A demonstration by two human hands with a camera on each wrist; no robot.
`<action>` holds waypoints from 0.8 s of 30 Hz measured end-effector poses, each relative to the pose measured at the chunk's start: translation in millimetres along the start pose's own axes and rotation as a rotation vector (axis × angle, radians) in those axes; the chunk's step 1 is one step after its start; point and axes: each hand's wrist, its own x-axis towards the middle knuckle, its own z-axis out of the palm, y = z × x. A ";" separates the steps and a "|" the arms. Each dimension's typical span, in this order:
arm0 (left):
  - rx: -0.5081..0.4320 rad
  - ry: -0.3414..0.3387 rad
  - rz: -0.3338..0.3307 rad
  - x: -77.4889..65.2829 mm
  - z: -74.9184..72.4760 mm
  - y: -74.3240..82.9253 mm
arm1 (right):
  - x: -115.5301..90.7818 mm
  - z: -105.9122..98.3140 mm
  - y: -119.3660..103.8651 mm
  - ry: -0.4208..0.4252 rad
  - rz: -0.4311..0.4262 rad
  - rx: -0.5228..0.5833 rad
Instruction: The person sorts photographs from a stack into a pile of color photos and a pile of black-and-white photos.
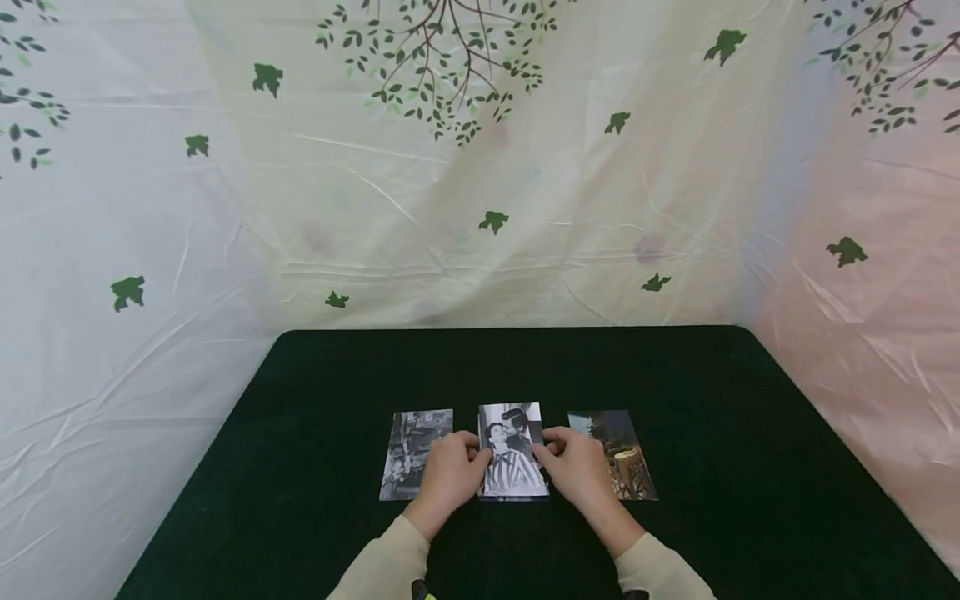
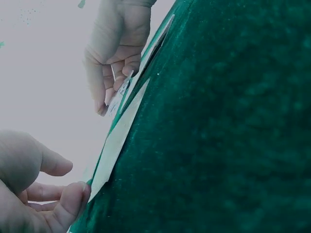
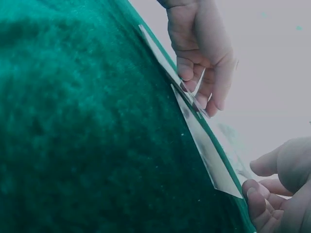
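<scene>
In the head view, a black-and-white photo card [image 1: 513, 475] with two figures on it lies between the person's hands. The left hand [image 1: 450, 468] pinches its left edge, thumb over the print. At the opposite edge, the right hand [image 1: 579, 468] grips the card likewise. Partly under the left hand is a grey photo card [image 1: 405, 454]; a coloured photo card [image 1: 633, 467] is partly covered by the right hand. Along the middle card's bottom a thin strip shows, perhaps another card beneath. Both wrist views show the cards almost edge-on, so their prints are hard to see there.
A dark green cloth-covered table [image 1: 315, 375] with rounded far corners lies under everything. Behind and beside it hangs a pale fabric backdrop [image 1: 405, 250] printed with branches and green bird shapes.
</scene>
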 end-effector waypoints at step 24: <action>-0.168 0.165 -0.033 6.2 -34.2 3.0 | 1.8 -14.6 -37.3 0.046 -0.013 0.252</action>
